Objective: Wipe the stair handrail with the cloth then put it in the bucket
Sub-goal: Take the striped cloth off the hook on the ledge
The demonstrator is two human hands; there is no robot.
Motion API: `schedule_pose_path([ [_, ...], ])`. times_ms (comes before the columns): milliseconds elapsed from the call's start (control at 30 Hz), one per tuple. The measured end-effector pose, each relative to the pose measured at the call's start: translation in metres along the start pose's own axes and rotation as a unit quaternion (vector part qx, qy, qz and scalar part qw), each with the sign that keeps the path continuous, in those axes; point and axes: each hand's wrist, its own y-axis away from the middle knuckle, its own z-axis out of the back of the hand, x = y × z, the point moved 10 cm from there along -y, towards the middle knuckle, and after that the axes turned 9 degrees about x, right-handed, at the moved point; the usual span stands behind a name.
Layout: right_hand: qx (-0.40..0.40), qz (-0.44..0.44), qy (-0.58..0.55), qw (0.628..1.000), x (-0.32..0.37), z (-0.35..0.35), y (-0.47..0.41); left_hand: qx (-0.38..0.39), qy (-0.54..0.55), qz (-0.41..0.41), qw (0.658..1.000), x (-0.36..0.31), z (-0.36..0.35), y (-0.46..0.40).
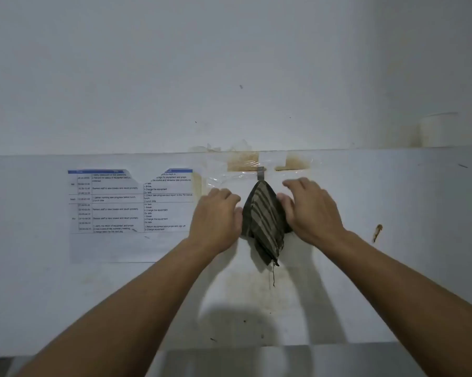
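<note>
Head view looks straight at a pale wall (229, 63) with a lower white panel (392, 240) in front of it. A dark cloth (263, 213) with lighter stripes hangs from a small metal hook (260, 173) fixed near the panel's top edge, its frayed corner trailing a loose thread below. Both bare arms reach forward. The left hand (217, 216) sits just beside the cloth's left edge, back of the hand toward the camera, fingers curled and close together, their tips seeming to touch the fabric, though blur makes contact hard to confirm. The right hand (311, 205) is at the cloth's right edge, fingers slightly spread and bent, the lower ones against or behind the fabric. To the left of the hands, a printed schedule sheet (128, 202) with a torn top is stuck on the panel. Brown stains and clear tape (245, 161) surround the hook area.
</note>
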Motion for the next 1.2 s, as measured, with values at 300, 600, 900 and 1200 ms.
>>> schedule_pose_path([
  [300,0.003,-0.086,-0.062,0.994,-0.028,-0.050,-0.002,-0.010,0.154,0.152,0.976,0.007,-0.052,-0.016],
  [600,0.001,-0.115,-0.180,0.977,-0.049,-0.044,-0.015,0.008,0.277,0.251,0.928,0.021,-0.055,-0.020],
  [900,0.028,-0.025,-0.247,0.968,0.001,0.005,-0.052,0.089,0.391,0.248,0.882,0.084,0.019,0.002],
  [1200,0.161,0.131,-0.312,0.927,0.199,-0.036,-0.053,0.065,0.332,0.354,0.872,0.212,0.145,0.145],
])
